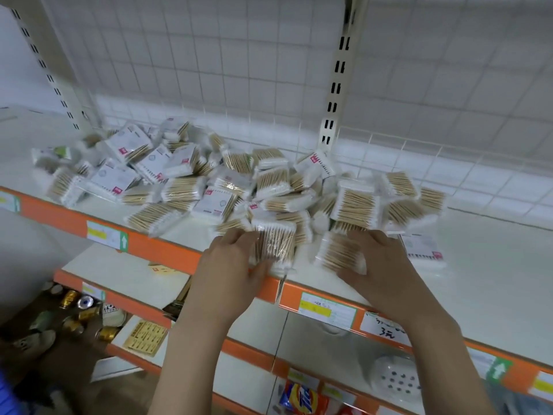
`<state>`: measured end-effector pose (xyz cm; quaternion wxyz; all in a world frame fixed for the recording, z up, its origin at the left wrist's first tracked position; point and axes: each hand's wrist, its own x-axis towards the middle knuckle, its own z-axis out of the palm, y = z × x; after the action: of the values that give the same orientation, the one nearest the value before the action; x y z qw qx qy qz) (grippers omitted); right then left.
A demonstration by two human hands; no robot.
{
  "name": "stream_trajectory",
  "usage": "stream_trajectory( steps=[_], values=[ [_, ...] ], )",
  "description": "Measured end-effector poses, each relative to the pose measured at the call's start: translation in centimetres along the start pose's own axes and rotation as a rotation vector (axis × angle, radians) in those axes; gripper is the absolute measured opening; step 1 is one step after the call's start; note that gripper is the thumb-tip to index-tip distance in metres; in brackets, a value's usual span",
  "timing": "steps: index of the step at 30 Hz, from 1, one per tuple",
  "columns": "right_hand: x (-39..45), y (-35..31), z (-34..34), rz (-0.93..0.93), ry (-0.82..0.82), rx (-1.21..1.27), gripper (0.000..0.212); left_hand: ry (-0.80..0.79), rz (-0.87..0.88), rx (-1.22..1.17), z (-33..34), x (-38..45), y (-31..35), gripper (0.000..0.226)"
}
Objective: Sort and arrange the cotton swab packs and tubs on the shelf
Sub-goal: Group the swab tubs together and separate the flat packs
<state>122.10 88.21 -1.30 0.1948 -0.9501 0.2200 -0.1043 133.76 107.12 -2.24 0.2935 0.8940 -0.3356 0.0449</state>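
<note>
A handwritten white price tag (386,326) on the shelf's orange front rail (167,253) is showing a "3"; other labels are staying too blurred to read.

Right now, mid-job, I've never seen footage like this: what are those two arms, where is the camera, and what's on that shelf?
There is no machine here. The one picture comes from a camera worn on a person's head, looking forward and down, so the two arms reaching up from the bottom edge are that person's own. The white shelf with the orange front edge carries a loose, unsorted heap of cotton swab packs, clear bags of wooden sticks with white tips, some showing a white label. The left hand grips one pack at the shelf's front edge. The right hand holds another pack beside it. One labelled pack lies flat just right of the right hand. I see no tubs in this view. Lower shelves below hold other goods, blurred.
</note>
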Motion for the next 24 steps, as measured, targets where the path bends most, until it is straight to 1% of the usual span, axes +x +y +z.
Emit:
stream_trajectory(
  steps=[5,8,13,16,18,21,24],
  values=[
    [0.9,1.1,0.9,0.008,-0.010,0.022,0.053,-0.023,0.014,0.030,0.5,1.3,1.2,0.046],
    [1.3,1.6,1.2,0.000,-0.008,0.032,0.053,-0.015,0.022,0.033,0.7,1.8,1.3,0.047],
    [1.8,1.8,1.2,-0.015,0.000,0.003,0.048,-0.031,0.061,0.059,1.4,2.9,1.6,0.048],
    [2.1,1.8,1.1,0.001,-0.007,0.006,0.048,-0.033,0.105,0.059,1.8,3.6,1.6,0.049],
    [2.2,1.8,1.1,0.011,0.016,0.026,0.046,-0.037,0.132,0.070,1.8,4.2,1.5,0.051],
    [2.4,1.5,1.1,0.031,0.067,0.047,0.041,-0.058,0.163,0.075,1.5,5.4,1.1,0.044],
    [2.5,0.8,0.9,0.047,0.079,0.082,0.039,-0.082,0.196,0.077,1.2,7.0,0.9,0.040]
  ],
)
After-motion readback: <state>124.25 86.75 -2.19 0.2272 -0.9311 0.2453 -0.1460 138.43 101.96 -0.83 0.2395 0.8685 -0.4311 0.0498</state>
